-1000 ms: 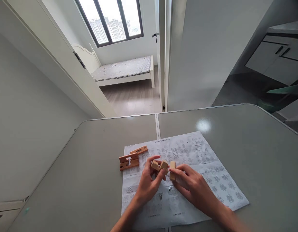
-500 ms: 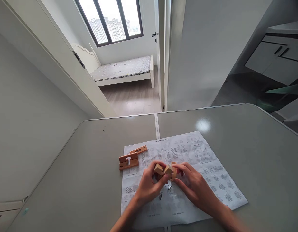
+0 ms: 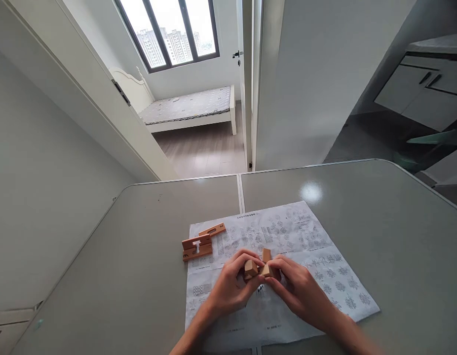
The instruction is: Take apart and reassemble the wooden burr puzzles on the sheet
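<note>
Between my two hands is a cluster of light wooden puzzle blocks (image 3: 251, 268), above a printed sheet. My left hand (image 3: 234, 281) curls round the left block, fingers behind and thumb in front. The fingers and thumb of my right hand (image 3: 297, 283) pinch the right-hand block (image 3: 266, 270). Another wooden block (image 3: 266, 254) sticks up behind, between the hands. Fingers hide how the blocks fit together. Off to the left, several notched, reddish wooden pieces (image 3: 197, 246) lie over the sheet's edge, with dark marks on them.
The white instruction sheet (image 3: 317, 241), covered in small line diagrams, is spread on the grey table (image 3: 139, 276). A pale seam (image 3: 241, 192) runs across the tabletop. Beyond the far edge are a doorway, a bed (image 3: 187, 106) and a window. Cabinets (image 3: 424, 88) stand at right.
The held blocks have turned and come closer together. My right hand has shifted slightly left and down onto the right block, and the rear block shows more clearly.
</note>
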`<state>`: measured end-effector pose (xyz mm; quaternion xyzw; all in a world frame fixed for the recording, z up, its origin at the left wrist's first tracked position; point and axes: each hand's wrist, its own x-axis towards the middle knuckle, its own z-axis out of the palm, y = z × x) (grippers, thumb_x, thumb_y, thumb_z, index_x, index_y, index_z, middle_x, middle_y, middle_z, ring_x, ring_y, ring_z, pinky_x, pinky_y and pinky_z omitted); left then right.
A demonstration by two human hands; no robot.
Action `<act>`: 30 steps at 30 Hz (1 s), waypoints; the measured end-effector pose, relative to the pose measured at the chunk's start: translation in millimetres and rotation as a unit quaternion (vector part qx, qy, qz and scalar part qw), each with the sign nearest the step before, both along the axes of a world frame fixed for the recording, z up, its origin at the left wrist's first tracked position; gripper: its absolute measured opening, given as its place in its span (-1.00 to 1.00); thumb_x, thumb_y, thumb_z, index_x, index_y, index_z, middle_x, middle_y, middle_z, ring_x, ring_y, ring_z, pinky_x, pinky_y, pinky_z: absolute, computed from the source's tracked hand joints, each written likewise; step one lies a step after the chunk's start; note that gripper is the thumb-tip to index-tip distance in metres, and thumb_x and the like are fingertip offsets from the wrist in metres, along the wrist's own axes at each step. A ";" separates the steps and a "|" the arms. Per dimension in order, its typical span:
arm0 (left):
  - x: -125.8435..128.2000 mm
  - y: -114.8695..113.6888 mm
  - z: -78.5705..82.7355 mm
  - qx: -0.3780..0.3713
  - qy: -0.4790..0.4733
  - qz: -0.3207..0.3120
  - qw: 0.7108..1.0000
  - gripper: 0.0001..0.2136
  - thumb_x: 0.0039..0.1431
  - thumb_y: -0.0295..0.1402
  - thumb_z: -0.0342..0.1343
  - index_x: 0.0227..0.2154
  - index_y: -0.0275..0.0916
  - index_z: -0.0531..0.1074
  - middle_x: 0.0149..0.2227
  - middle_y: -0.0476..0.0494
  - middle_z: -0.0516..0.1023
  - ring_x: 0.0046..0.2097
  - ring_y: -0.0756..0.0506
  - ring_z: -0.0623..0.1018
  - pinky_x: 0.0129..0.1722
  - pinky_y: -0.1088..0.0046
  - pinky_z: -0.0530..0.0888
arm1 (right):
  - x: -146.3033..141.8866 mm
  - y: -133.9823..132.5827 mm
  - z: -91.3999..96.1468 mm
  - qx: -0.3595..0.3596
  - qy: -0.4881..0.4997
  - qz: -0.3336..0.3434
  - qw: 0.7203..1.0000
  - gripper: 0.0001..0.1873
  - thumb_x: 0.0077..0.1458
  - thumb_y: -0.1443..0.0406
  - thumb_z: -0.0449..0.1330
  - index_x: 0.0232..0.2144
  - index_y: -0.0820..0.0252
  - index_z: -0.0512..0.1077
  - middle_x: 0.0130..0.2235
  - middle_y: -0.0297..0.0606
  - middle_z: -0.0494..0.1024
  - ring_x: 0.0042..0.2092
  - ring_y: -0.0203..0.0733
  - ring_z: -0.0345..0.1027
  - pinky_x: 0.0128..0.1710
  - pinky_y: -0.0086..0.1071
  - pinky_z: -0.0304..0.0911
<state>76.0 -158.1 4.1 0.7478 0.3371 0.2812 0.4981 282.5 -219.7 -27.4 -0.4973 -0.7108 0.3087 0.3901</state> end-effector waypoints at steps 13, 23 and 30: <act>-2.2 0.2 -10.9 -0.033 0.020 0.011 0.999 -0.79 0.43 -0.19 0.05 -0.23 -0.23 0.43 -0.26 -0.14 0.51 -0.27 -0.07 0.52 -0.23 0.43 0.49 | 0.3 -1.7 -6.7 -0.008 0.055 -0.036 0.998 -0.80 0.45 0.20 0.08 -0.28 0.09 0.31 -0.37 -0.35 0.39 -0.42 -0.25 0.21 -0.41 -0.39 0.17; -2.7 -0.2 -13.1 -0.038 0.045 0.004 0.998 -0.74 0.43 -0.13 0.03 -0.25 -0.22 0.40 -0.35 -0.07 0.51 -0.31 -0.05 0.50 -0.23 0.46 0.43 | 0.4 -2.7 -6.4 -0.061 0.045 0.008 0.997 -0.76 0.44 0.17 0.09 -0.30 0.12 0.37 -0.40 -0.37 0.35 -0.45 -0.27 0.16 -0.43 -0.38 0.12; -3.0 0.6 -13.3 -0.033 0.050 0.009 0.998 -0.64 0.44 -0.05 -0.01 -0.37 -0.22 0.30 -0.42 0.00 0.39 -0.38 0.00 0.37 -0.30 0.50 0.35 | -0.9 -3.8 -2.0 -0.050 0.047 0.025 0.997 -0.83 0.43 0.21 0.09 -0.23 0.12 0.41 -0.35 -0.33 0.38 -0.42 -0.25 0.20 -0.41 -0.37 0.15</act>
